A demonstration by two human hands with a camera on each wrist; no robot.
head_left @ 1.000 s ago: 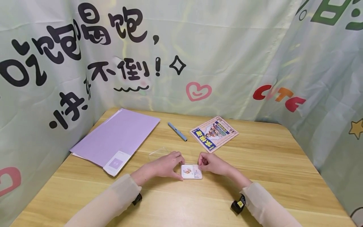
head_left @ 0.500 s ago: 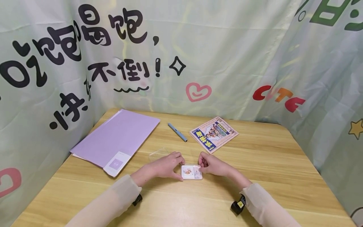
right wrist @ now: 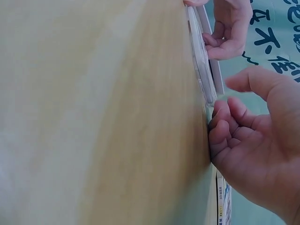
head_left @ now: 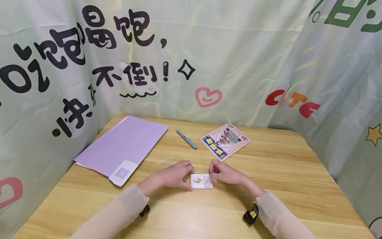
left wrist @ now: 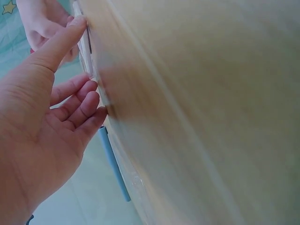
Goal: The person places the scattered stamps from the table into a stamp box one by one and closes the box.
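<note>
A small flat clear case, with a printed white-and-pink card showing at its top, lies on the table between both hands. My left hand grips its left end, thumb at the near edge and fingers at the far edge. At the right far corner, my right hand has its thumb and curled fingers around the case's end. In the right wrist view the case lies low along the tabletop, its end beside the right fingertips. Behind the left hand sits a transparent lid-like piece, partly hidden by that hand.
A purple folder with a white-labelled packet at its corner lies at the left. Farther back are a blue pen and a pink printed booklet. Printed curtains stand around the wooden table.
My right hand has shifted very slightly to the right at the case's corner. The left hand and the case have stayed in place.
</note>
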